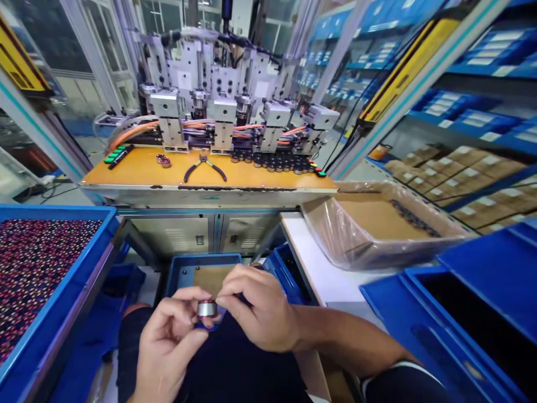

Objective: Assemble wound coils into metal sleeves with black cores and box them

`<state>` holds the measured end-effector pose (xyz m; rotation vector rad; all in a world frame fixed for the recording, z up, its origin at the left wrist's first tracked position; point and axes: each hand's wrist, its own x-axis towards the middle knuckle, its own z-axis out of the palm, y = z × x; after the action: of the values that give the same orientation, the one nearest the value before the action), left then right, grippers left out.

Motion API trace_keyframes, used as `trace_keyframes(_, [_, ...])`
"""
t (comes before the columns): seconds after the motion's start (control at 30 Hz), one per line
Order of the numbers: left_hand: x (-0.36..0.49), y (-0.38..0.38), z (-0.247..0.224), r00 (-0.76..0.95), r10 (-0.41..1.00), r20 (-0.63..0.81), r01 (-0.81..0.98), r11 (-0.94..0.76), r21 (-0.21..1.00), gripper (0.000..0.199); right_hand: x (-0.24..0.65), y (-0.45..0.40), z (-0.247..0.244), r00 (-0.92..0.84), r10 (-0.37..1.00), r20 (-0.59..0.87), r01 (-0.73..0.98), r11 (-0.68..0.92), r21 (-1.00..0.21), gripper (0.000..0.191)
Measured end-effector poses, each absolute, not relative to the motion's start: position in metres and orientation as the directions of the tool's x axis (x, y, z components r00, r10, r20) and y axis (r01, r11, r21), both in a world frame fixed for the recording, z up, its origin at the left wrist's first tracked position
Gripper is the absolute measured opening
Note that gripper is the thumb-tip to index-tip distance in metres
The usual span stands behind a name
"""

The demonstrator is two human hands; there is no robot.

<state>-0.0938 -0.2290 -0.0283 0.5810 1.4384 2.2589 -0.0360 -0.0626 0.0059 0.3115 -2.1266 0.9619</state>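
A small silver metal cylinder with a reddish top (pixel 207 308) is gripped between the fingers and thumb of my left hand (pixel 170 330), above my lap. My right hand (pixel 260 308) is closed, its thumb and forefinger pinched together at the cylinder's upper right edge. Whatever may be between those right fingertips is too small to make out. Just beyond the hands, low down, lies a blue tray (pixel 176 274) with a piece of cardboard in it.
Ahead, an orange bench top (pixel 247 176) carries pliers (pixel 203 166), several black round parts (pixel 277 161) and a multi-unit machine (pixel 222 120). At left is a blue bin rim (pixel 84 212) around many small red and dark parts. A plastic-lined box (pixel 356 252) stands at right.
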Motion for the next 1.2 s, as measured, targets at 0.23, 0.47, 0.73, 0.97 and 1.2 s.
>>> trace_keyframes(0.23, [-0.104, -0.229, -0.031, -0.823, 0.443, 0.356, 0.243, -0.292, 0.925, 0.022, -0.032, -0.072, 0.011, -0.793, 0.276, 0.542, -0.394, 0.445, -0.804, 0.015])
trace_keyframes(0.47, [-0.108, -0.233, -0.041, -0.809, 0.462, 0.363, 0.255, -0.281, 0.925, 0.026, -0.031, -0.071, 0.016, -0.988, 0.124, -0.095, 0.061, -0.257, -0.964, 0.022])
trace_keyframes(0.73, [-0.112, -0.232, -0.045, -0.803, 0.483, 0.348, 0.193, -0.342, 0.920, 0.026, -0.034, -0.068, 0.008, -0.977, 0.028, -0.213, 0.184, -0.396, -0.899, 0.059])
trace_keyframes(0.97, [-0.116, -0.217, -0.041, -0.861, 0.484, 0.158, -0.067, -0.415, 0.907, 0.007, -0.039, -0.071, -0.015, -0.991, 0.026, 0.129, -0.131, -0.295, -0.946, 0.045])
trace_keyframes(1.2, [-0.112, -0.218, -0.055, -0.985, 0.141, 0.104, 0.098, -0.049, 0.994, 0.019, -0.054, -0.044, -0.028, -0.318, -0.092, 0.944, -0.491, 0.867, -0.081, 0.019])
